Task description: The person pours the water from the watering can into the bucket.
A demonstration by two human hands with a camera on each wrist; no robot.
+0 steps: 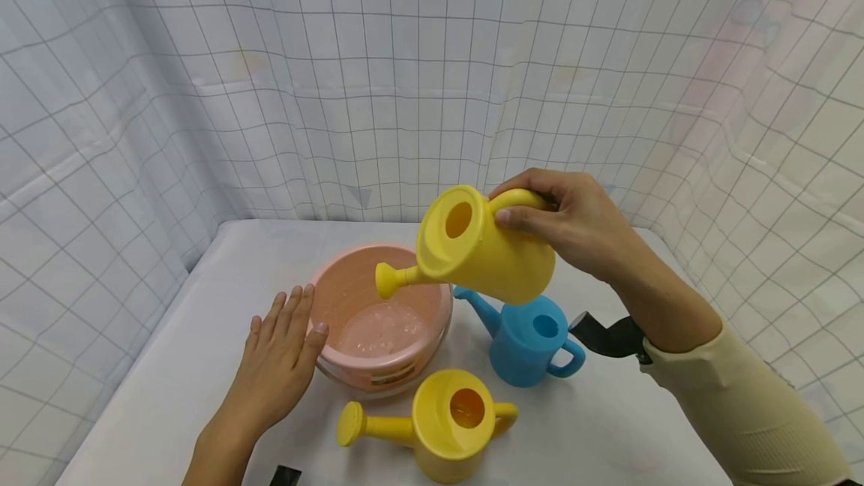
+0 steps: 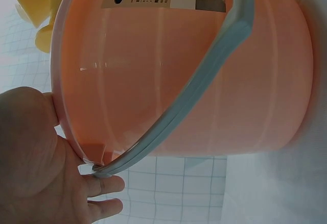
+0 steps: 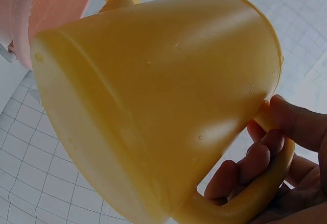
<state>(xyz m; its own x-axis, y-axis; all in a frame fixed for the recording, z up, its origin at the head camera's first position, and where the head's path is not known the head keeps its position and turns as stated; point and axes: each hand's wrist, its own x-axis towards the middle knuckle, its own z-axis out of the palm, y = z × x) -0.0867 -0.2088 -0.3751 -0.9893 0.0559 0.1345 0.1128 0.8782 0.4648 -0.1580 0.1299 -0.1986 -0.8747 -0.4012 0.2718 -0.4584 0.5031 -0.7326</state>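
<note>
My right hand (image 1: 567, 220) grips the handle of a yellow watering can (image 1: 499, 265), its fingers curled round the handle in the right wrist view. The can is tilted, with its spout over a pink bucket (image 1: 378, 366). My left hand (image 1: 280, 355) lies with straight fingers against the bucket's left rim. In the left wrist view, the bucket's grey-blue handle (image 2: 179, 112) hangs down its side. Some water shows at the bucket's bottom. No stream from the spout can be made out. Drops cling to the can's wall (image 3: 168, 81).
A second yellow watering can (image 1: 448, 426) stands upright in front of the bucket, liquid visible through its opening. To the bucket's right stands a blue watering can (image 1: 529, 340), spout toward the bucket. White grid-patterned curtains (image 1: 432, 81) enclose the white table (image 1: 607, 426) at the back and sides.
</note>
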